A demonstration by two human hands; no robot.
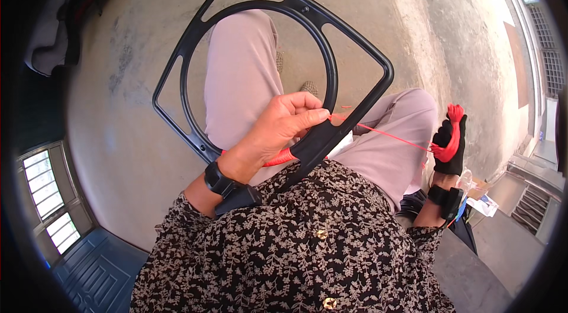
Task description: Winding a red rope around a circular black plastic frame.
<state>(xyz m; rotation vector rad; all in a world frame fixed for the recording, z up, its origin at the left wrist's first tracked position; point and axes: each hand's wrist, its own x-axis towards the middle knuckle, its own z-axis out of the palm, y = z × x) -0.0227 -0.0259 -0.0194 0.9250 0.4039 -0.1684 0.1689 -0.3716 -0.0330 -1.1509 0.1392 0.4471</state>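
My left hand (pixel 275 126) is bare and closed, thumb and forefinger pinching a thin red cord (pixel 393 136) against the inner ring of a black frame (pixel 313 144). The frame has an angular outer rim around a round opening, and it rests tilted over my lap. Red cord wrapping (pixel 279 157) covers the part of the ring nearest my body, partly behind my wrist. Out to the right, my right hand (pixel 448 165) wears a black glove and is closed around a red cord bundle (pixel 454 140). The cord runs taut between both hands.
My legs (pixel 239 76) in pale trousers lie beneath the frame. Concrete floor (pixel 160 23) spreads ahead. Behind my right arm are a plastic bag and papers (pixel 482 205). A blue panelled door (pixel 103 274) stands at lower left, and a dark vehicle-like shape (pixel 56 47) at upper left.
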